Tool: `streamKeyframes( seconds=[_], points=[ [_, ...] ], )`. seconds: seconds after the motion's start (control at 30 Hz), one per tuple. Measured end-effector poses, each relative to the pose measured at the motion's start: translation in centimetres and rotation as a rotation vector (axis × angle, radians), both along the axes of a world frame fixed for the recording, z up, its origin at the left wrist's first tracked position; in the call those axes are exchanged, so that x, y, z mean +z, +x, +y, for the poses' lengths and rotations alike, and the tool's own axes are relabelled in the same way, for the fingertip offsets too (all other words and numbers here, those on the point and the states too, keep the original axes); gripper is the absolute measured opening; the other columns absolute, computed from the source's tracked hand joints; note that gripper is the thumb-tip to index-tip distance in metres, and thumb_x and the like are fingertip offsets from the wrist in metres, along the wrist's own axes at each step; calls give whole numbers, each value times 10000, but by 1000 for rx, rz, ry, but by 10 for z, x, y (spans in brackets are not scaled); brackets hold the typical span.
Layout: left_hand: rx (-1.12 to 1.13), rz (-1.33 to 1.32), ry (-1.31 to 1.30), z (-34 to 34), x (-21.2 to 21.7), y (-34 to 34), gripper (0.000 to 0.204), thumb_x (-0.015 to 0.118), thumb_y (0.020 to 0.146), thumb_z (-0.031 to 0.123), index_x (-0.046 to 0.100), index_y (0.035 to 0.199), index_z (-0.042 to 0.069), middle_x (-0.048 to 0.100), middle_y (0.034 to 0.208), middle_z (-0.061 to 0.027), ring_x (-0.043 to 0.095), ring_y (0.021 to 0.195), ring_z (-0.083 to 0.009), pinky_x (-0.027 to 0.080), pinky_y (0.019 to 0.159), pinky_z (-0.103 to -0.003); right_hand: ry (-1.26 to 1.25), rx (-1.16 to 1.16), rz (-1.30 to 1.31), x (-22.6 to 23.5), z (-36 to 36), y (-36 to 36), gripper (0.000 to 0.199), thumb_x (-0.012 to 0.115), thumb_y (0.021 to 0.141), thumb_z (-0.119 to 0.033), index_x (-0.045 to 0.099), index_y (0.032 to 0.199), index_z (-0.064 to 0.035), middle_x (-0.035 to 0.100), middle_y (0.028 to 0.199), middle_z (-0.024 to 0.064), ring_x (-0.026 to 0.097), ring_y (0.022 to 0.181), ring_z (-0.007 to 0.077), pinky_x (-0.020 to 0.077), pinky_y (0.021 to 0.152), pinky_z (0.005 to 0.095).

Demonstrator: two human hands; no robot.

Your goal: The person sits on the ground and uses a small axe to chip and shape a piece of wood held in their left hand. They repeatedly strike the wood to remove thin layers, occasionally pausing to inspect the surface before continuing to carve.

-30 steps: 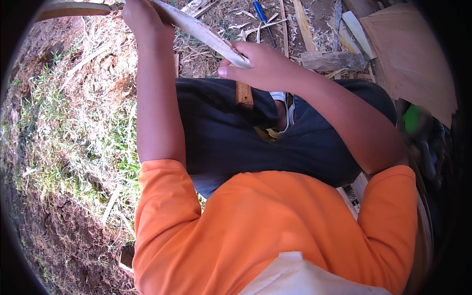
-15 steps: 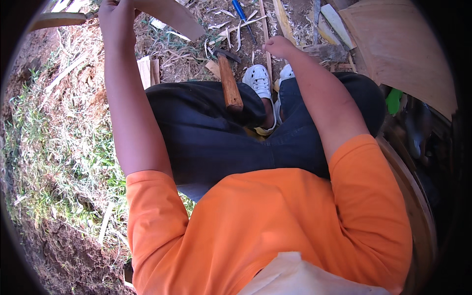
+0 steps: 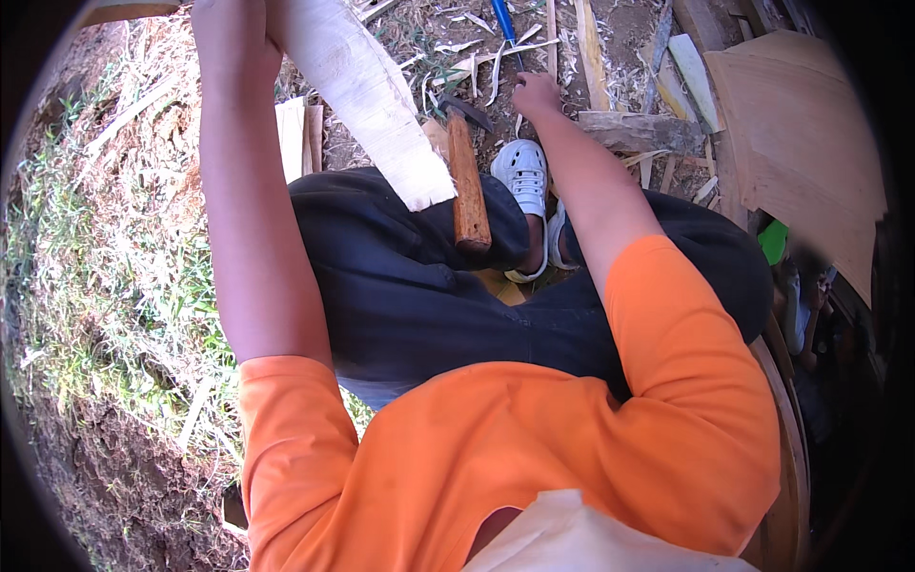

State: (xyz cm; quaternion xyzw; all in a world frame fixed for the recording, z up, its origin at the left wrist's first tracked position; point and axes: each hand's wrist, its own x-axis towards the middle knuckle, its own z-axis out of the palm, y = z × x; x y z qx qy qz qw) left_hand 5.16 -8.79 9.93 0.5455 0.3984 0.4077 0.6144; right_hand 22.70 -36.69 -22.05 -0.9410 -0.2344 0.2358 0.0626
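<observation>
The pale split wood slat (image 3: 367,100) was the biggest thing in play, and everything else is placed off it here. It was held up at its far end by the left hand (image 3: 229,33), fingers wrapped around it, with its squared-off near end hanging just over the dark-trousered lap. It looked thin and light for its length, stiff enough along the grain but probably a bit whippy, and likely to split or shed splinters at that raw end, so it'd be best gripped mid-length on the flat faces, not by the edges.

Right beside the slat's near end, a wooden-handled hammer (image 3: 467,176) was laid across the thigh, untouched.

Further right of the slat, the right hand (image 3: 536,95) was stretched down to the littered ground among the wood shavings (image 3: 477,48). Whether anything was pinched in it couldn't be told, the fingers being curled out of sight.
</observation>
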Motion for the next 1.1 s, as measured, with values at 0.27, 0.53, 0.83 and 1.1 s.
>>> streamKeyframes(
  seconds=[0.27, 0.53, 0.83, 1.1],
  points=[
    [-63, -24, -146, 3, 0, 7, 440, 639, 1020, 324, 607, 1317, 1, 669, 1116, -70, 650, 985, -156, 558, 812, -308, -66, -3, 221, 7, 2, 12, 358, 659, 938, -254, 723, 1289, -234, 621, 1360, 111, 596, 1276, 323, 514, 1067, 451],
    [-51, -112, -133, -13, 10, 1, 326, 639, 1022, 266, 631, 1267, 51, 686, 1064, -25, 658, 920, -126, 559, 773, -288, -176, 5, 93, 5, 13, -2, 468, 640, 947, -340, 639, 1403, -232, 496, 1466, 125, 485, 1391, 338, 447, 1122, 495],
    [-120, -151, -143, -22, 9, 5, 304, 655, 1019, 277, 650, 1212, 42, 690, 1026, -23, 663, 886, -128, 558, 754, -301, 210, -133, 116, 11, -6, -20, 241, 705, 809, -56, 782, 1019, -146, 752, 1039, 132, 730, 998, 310, 566, 895, 417],
    [-167, -283, -203, -31, 23, -2, 319, 652, 1021, 269, 649, 1223, 22, 695, 1032, -49, 680, 890, -151, 573, 743, -320, 414, -227, -148, 146, 15, 81, 405, 798, 780, -244, 703, 1156, -128, 762, 1008, 99, 745, 933, 262, 575, 848, 412]
  ],
)
